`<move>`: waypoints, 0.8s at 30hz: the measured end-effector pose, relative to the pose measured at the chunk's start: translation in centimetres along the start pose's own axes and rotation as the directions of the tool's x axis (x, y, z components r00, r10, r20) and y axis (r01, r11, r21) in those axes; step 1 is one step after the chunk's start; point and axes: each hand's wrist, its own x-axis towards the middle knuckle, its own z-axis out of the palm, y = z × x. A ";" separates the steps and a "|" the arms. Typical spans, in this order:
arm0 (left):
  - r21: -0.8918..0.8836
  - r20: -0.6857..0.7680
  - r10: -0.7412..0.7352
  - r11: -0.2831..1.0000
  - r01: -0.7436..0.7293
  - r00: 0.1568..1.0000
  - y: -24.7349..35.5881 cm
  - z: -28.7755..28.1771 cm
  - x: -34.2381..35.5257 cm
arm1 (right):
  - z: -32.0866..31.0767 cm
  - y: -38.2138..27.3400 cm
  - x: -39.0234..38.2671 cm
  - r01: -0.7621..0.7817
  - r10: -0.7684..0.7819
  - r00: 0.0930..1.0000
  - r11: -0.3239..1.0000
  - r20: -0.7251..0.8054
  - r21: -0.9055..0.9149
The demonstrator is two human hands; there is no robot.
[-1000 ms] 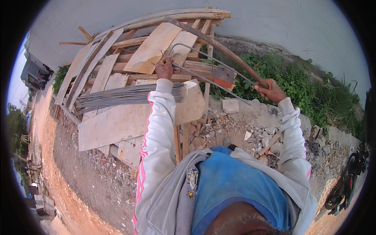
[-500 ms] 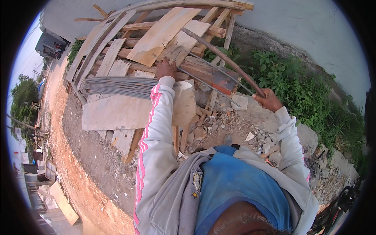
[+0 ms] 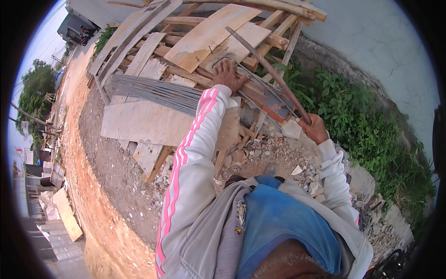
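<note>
My right hand (image 3: 316,129) is closed round the near end of a long brown bar (image 3: 269,69), which slants up and left over the pile. My left hand (image 3: 227,76) rests with fingers spread on a grey metal rod (image 3: 265,85) with a bend near the fingertips. Beneath that rod lies a dark plank (image 3: 275,106) with a reddish edge. Left of my left wrist, a bundle of several thin grey rods (image 3: 155,92) lies across a wide pale board (image 3: 144,122). Whether my left palm touches the plank is hidden.
Stacked boards and beams (image 3: 209,39) spread toward the grey wall (image 3: 362,32). Leafy plants (image 3: 346,100) grow along the wall at right. Broken rubble (image 3: 297,160) covers the ground near my feet, and a dirt road (image 3: 95,172) runs at left.
My left hand has shifted right along the plank, its fingers now more spread. The right hand still grips the brown bar, now at a steeper slant. The whole view has shifted somewhat.
</note>
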 end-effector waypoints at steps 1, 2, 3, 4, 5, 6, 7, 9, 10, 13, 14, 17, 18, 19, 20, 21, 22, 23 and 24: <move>0.007 0.008 0.011 1.000 -0.011 1.000 0.2 0.2 0.3 | 0.0 0.1 0.2 -0.013 0.012 1.000 1.000 0.015 0.015; 0.014 0.010 0.006 1.000 -0.006 1.000 0.3 0.3 0.7 | 0.0 0.3 0.4 -0.027 0.026 0.999 0.999 0.028 0.031; 0.021 0.020 -0.003 1.000 0.003 1.000 0.0 0.2 0.6 | 0.1 -0.1 0.2 -0.050 0.049 0.999 0.997 0.017 0.057; 0.024 0.033 -0.005 1.000 0.004 0.999 0.0 0.4 0.7 | 0.1 -0.7 -0.2 -0.078 0.078 0.997 0.993 0.000 0.084; 0.030 0.021 0.000 1.000 -0.001 1.000 -0.1 0.5 1.0 | -0.1 -0.8 -0.4 -0.106 0.109 0.994 0.988 -0.018 0.111; 0.031 0.009 -0.002 1.000 0.002 1.000 -0.4 0.5 0.9 | -0.2 0.5 -0.4 0.100 -0.113 0.983 0.991 -0.145 -0.091; 0.027 -0.005 -0.003 1.000 0.003 1.000 -0.2 0.5 1.0 | -1.2 0.0 -1.3 0.082 -0.107 0.979 0.986 -0.175 -0.142; 0.055 0.017 -0.040 0.998 0.039 0.999 0.0 0.3 0.7 | -3.8 -1.5 -3.6 0.054 -0.112 0.967 0.968 -0.229 -0.245; 0.058 0.024 -0.053 0.997 0.052 0.998 -0.1 0.4 0.8 | -5.1 -0.8 -4.8 0.051 -0.125 0.962 0.955 -0.243 -0.291; 0.084 0.033 -0.099 0.992 0.096 0.995 -0.2 0.0 0.6 | -7.6 3.8 -8.8 0.025 -0.112 0.935 0.967 -0.337 -0.253; 0.085 0.038 -0.085 0.993 0.081 0.996 0.6 0.1 1.1 | -8.1 4.3 -10.5 -0.040 -0.073 0.919 0.960 -0.388 -0.277; 0.068 0.024 -0.062 0.996 0.060 0.998 0.6 1.2 1.6 | -8.9 6.4 -14.2 -0.181 -0.015 0.880 0.913 -0.474 -0.365; 0.094 0.040 -0.080 0.993 0.076 0.996 0.9 0.8 1.5 | -9.5 8.5 -15.1 -0.209 -0.018 0.879 0.884 -0.477 -0.419; 0.123 0.058 -0.099 0.988 0.091 0.993 1.0 0.5 1.2 | -10.3 9.6 -15.7 -0.234 -0.022 0.878 0.852 -0.479 -0.469; 0.104 0.040 -0.105 0.990 0.100 0.994 0.8 0.9 1.3 | -11.4 10.7 -16.0 -0.263 -0.050 0.874 0.787 -0.483 -0.558; 0.115 0.035 -0.108 0.988 0.103 0.994 0.7 1.1 1.1 | -12.5 11.5 -16.4 -0.260 -0.034 0.893 0.775 -0.448 -0.576; 0.127 0.024 -0.108 0.986 0.104 0.994 0.7 1.1 1.1 | -13.6 12.3 -16.5 -0.255 -0.020 0.909 0.765 -0.417 -0.592; 0.138 0.014 -0.109 0.985 0.106 0.994 0.6 1.2 1.2 | -14.9 13.1 -16.5 -0.248 -0.007 0.923 0.754 -0.385 -0.608; 0.131 0.000 -0.107 0.986 0.106 0.994 0.5 1.3 1.2 | -16.2 13.8 -16.4 -0.244 -0.005 0.940 0.687 -0.340 -0.684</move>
